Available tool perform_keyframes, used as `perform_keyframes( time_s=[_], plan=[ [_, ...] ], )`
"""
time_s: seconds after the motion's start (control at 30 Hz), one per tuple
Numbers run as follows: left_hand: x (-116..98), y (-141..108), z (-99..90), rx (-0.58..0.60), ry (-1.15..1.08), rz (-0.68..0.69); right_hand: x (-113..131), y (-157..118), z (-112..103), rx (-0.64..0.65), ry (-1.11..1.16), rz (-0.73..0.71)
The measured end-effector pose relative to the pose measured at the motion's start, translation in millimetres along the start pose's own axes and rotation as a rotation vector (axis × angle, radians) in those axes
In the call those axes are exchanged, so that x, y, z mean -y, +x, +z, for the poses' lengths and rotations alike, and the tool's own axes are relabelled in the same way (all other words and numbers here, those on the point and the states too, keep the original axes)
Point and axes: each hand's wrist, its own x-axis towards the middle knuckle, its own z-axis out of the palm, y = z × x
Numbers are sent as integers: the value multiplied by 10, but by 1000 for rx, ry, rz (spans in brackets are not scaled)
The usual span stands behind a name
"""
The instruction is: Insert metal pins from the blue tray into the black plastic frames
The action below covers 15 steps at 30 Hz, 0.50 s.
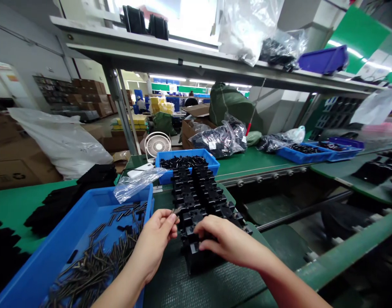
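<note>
Two rows of black plastic housings (187, 194) stand side by side on the green work surface in front of me. My left hand (160, 226) is at the left edge of the rows, thumb and fingers pinched on a thin metal pin (176, 211). My right hand (221, 239) is over the near end of the rows, its fingers curled down at a housing; whatever is between the fingertips is hidden. Left of my left hand, a large blue bin (96, 201) contains many dark metal pins (96, 261) and a few small black pieces.
Behind the rows is a smaller blue bin (212, 160) of black parts. A clear plastic bag (138, 182) lies over the large bin's rim. Black foam-like pieces (64, 201) are stacked at left. A metal shelf (196, 62) spans overhead; a green rail (350, 252) runs at right.
</note>
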Motion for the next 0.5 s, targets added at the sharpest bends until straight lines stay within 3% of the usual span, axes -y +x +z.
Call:
perform_keyframes(
  time_s=[0.2, 0.3, 0.5],
  plan=[
    [4, -25, -15, -34, 357, 201, 82, 266, -30, -178, 15, 41],
    [0, -64, -16, -68, 523, 328, 135, 369, -37, -283, -9, -43],
    [21, -81, -26, -101, 677, 506, 175, 456, 38, -257, -106, -185]
  ],
)
